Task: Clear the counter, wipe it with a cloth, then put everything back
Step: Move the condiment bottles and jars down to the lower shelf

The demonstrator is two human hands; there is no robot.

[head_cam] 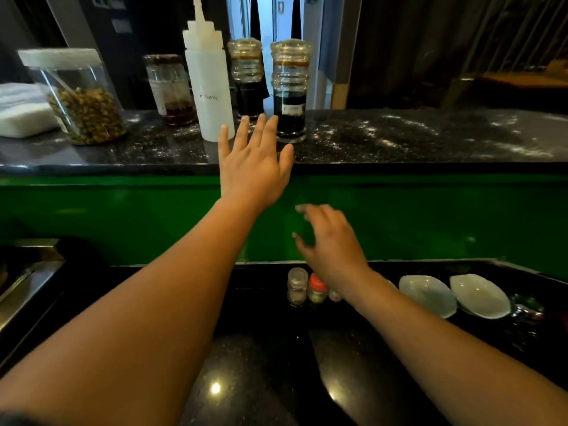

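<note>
The top counter [399, 139] is black with shiny specks. A tall white squeeze bottle [207, 87] stands on it, near its front edge.

Just right of the squeeze bottle is a glass jar of dark sauce [289, 96]. A second dark jar [247, 84] stands behind the squeeze bottle, a little to its right. Just left of the squeeze bottle, and a bit farther back, is a jar with red sauce [172, 90] at the bottom. Farther left of the squeeze bottle is a big clear jar of brown beans [76, 96] with a white lid. Past that, far left of the squeeze bottle, lies a white folded stack [21, 112]; I cannot tell if it is cloth or paper.

The left hand [255, 161] is flat with its fingers straight and spread. It holds nothing. It is just right of the squeeze bottle, and its fingertips are close to the jar of dark sauce. I cannot tell if they touch it.

The right hand [329, 241] is blurry. Its fingers are loosely bent and it holds nothing. It is well below the squeeze bottle and to its right, in front of a green wall [123, 210].

Far below the squeeze bottle is a lower black counter [261, 348]. On it stand two small shakers [297, 285], one with a red cap. Two white dishes [428, 295] lie farther to the right.
</note>
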